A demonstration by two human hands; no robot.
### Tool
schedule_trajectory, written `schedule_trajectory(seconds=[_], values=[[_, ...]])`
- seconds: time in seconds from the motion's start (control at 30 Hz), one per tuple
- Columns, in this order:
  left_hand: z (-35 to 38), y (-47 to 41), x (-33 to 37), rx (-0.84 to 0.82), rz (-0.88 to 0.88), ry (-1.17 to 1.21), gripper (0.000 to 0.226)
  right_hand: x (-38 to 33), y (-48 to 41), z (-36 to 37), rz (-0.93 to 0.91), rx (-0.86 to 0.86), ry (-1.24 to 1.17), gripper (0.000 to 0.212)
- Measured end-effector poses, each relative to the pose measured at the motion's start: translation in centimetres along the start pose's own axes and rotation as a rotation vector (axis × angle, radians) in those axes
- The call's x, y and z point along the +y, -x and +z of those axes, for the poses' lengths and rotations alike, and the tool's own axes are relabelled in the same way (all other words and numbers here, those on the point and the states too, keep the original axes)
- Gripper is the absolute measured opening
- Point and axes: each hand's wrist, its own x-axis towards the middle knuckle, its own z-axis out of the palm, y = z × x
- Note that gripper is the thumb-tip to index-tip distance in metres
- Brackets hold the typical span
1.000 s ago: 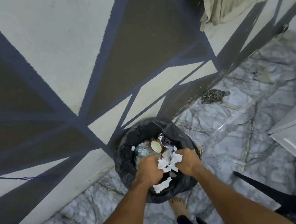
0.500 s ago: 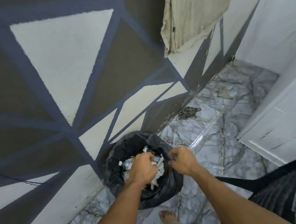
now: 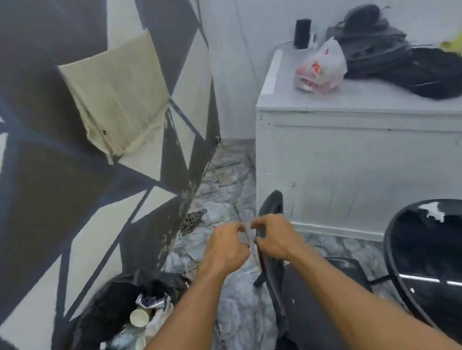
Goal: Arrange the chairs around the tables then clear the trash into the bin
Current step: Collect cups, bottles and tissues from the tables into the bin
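The bin (image 3: 101, 315), lined with a black bag, stands at the lower left against the patterned wall. It holds a paper cup (image 3: 139, 318), wrappers and crumpled paper. My left hand (image 3: 227, 248) and my right hand (image 3: 275, 238) are raised side by side above the floor, to the right of the bin. Their fingers are loosely curled toward each other, and I see nothing in either hand. A black chair (image 3: 313, 296) stands just below my right forearm. The round black table (image 3: 452, 260) is at the right edge.
A white chest freezer (image 3: 368, 156) stands ahead on the right, with a plastic bag (image 3: 320, 70) and dark bags (image 3: 415, 68) on top. A beige cloth (image 3: 116, 96) hangs on the wall. A chain (image 3: 191, 221) lies on the marble floor by the wall.
My hands have let go of the crumpled paper and lifted out of the bin. The view has swung up and to the right, which brings the freezer, chair and table into sight.
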Motion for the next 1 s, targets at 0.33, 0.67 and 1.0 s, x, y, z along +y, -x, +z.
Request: schedule_trajectory(seconds=[0.33, 0.67, 1.0], values=[[17.2, -0.7, 26.9, -0.252, 0.370, -0.016, 0.039, 22.3, 14.7, -17.2, 0.354, 0.322, -0.071, 0.024], [31.6, -0.3, 41.3, -0.436, 0.542, -0.060, 0.049, 38.6, 24.3, -26.2, 0.577, 0.531, -0.154, 0.039], [38.6, -6.3, 47.0, -0.511, 0.577, -0.040, 0.046, 48.2, 24.5, -28.9, 0.792, 0.582, -0.137, 0.043]])
